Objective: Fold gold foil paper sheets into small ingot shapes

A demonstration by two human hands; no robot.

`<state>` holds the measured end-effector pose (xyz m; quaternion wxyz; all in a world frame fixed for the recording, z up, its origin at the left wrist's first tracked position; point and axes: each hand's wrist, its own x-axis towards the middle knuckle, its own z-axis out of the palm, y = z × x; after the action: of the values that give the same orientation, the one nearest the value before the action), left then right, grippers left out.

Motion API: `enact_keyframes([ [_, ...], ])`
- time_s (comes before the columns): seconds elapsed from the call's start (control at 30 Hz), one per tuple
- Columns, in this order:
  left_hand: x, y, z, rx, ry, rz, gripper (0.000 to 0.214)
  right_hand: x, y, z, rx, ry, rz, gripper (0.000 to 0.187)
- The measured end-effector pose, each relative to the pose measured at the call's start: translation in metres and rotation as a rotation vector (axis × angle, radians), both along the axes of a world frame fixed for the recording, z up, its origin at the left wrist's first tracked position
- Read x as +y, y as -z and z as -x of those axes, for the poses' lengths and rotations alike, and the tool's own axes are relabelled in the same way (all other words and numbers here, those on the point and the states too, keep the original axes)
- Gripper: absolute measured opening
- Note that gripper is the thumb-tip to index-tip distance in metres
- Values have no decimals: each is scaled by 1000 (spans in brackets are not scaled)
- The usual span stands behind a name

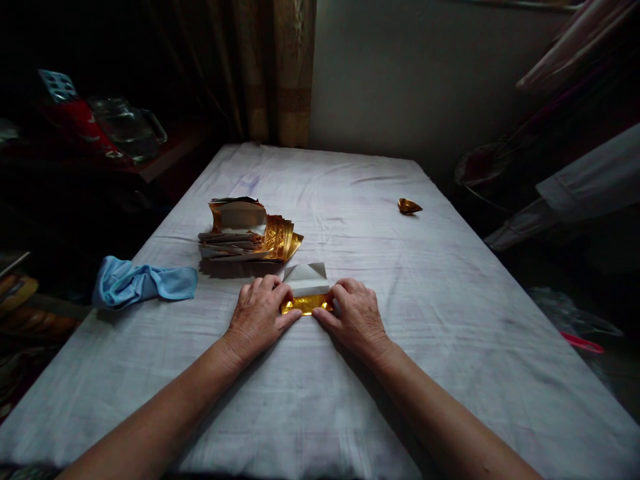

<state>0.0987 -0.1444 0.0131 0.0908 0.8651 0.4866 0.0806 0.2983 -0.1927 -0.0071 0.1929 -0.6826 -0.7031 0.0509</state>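
Gold-foil paper (306, 305) lies near the middle of a cloth-draped table (450, 313), about midway between its left and right edges, with a hand at either end. The left hand (256, 315) curls its fingers over the left end, thumb against the gold; the right hand (358, 316) mirrors it at the right, each appearing to pinch its end between thumb and bent fingers, though the underside of the hold is hidden. Feather-light and thin by its look, the paper should crease readily, and could wrinkle or tear if tugged; its shiny face may prove slick. The short ends of the gold band seem the surest grip, thumbs in front, fingers behind. That band, narrow and bright, faces the table's near edge; beyond it shows a matte, pale grey side with slanting, darker far corners. Toward the far left corner sits a pile of gold and grey papers (283, 238); a pointed gold piece (410, 207) rests toward the far right corner. A rumpled blue cloth (145, 283) lies at the left edge.
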Motion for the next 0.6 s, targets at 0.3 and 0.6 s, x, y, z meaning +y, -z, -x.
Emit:
enact_keyframes([
  [0.3, 7, -1, 13, -45, 43, 114, 20, -1, 5, -26, 96, -11, 27, 14],
  [0.6, -12, -5, -28, 195, -134, -46, 49, -5, 9, -21, 114, -3, -54, 12],
])
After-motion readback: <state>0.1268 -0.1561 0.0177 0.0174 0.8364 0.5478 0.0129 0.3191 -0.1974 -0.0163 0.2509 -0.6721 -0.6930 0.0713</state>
